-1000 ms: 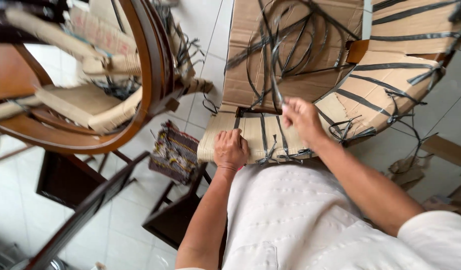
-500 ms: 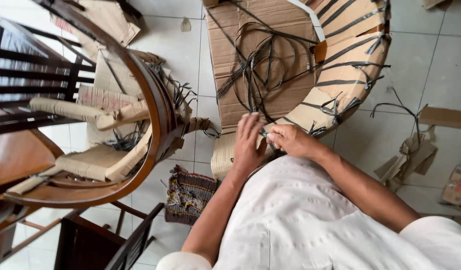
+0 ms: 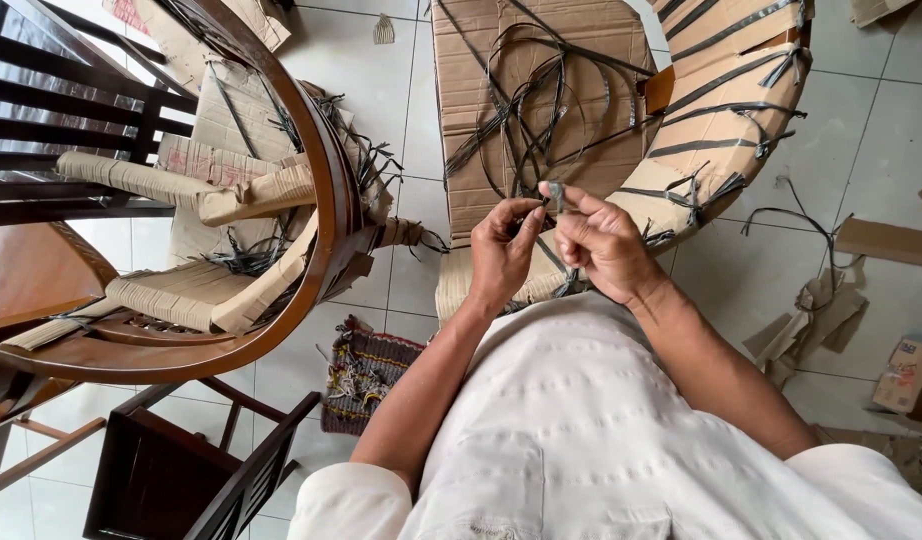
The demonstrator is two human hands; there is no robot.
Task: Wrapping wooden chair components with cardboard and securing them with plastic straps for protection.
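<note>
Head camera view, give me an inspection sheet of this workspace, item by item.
Surface: white tiled floor.
Job's things: cardboard-wrapped furniture piece bound with dark plastic straps; a strap end pinched between both hands.
Clutter: cardboard scraps, cut strap pieces, small woven mat.
Grippers: left hand and right hand raised together, fingers closed on the strap end.
Cables: nothing seen.
Surroundings: curved wooden chair with cardboard padding at left, dark wooden stool below it.
</note>
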